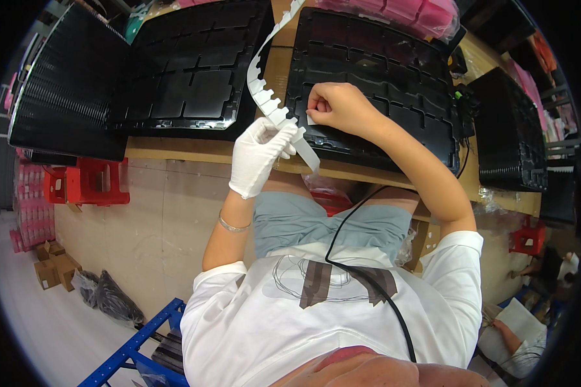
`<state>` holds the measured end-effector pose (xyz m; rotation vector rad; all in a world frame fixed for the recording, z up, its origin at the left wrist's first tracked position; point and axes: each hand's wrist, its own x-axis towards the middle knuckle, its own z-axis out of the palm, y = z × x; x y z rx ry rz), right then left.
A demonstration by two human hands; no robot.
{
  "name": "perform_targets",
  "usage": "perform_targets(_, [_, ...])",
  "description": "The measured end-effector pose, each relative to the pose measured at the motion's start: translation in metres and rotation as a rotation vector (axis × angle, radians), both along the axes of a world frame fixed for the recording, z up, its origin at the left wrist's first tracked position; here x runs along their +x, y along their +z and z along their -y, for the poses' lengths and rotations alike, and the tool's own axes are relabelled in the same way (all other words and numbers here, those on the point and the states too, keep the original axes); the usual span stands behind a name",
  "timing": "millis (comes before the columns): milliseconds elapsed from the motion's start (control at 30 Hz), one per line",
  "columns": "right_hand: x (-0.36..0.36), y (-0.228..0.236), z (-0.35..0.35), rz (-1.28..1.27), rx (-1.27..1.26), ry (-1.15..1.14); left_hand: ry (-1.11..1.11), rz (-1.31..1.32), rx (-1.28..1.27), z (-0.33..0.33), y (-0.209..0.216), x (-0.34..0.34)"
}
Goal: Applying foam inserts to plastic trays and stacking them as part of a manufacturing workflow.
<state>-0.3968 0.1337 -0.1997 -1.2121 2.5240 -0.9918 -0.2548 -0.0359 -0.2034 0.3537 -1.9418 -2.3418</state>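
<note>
My left hand wears a white glove and is closed, thumb and fingers pinching a long white strip. Notched tabs run along one edge of this strip; it curves up and away past the far edge of the view, and its loose end hangs below the glove. My bare right hand is closed over the near left part of a black molded tray. At its curled fingertips a small white piece shows in part, mostly hidden by the hand.
Another black tray lies to the left, beside a tall stack of black trays. More stacked trays stand at right. Pink wrapped packs are at the back. A red stool and a blue metal frame are at left.
</note>
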Motion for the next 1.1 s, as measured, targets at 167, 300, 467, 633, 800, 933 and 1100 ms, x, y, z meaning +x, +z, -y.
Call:
perform_targets(167, [-0.002, 0.002, -0.001, 0.039, 0.011, 0.019, 0.002, 0.03, 0.016, -0.001, -0.002, -0.005])
perform_targets(300, [0.0, 0.003, -0.006, 0.062, 0.01, 0.061, 0.01, 0.035, 0.008, 0.0, -0.007, -0.006])
perform_targets(467, [0.007, -0.002, -0.022, 0.291, -0.279, 0.177, 0.063, 0.02, 0.028, -0.004, -0.005, -0.007])
perform_targets(633, [0.04, 0.008, -0.016, 1.012, -0.677, -0.058, 0.151, -0.059, 0.094, -0.013, -0.004, -0.006])
perform_targets(800, [0.062, 0.008, -0.004, 0.584, -0.628, -0.179, 0.11, -0.165, 0.178, -0.016, 0.002, -0.016])
perform_targets(933, [0.058, 0.034, -0.009, 0.058, -0.571, -0.056, 0.154, -0.173, 0.397, -0.011, 0.007, -0.031])
perform_targets(1100, [-0.067, 0.047, -0.009, -0.065, -0.54, -0.103, 0.245, -0.207, 0.409, -0.004, 0.014, -0.041])
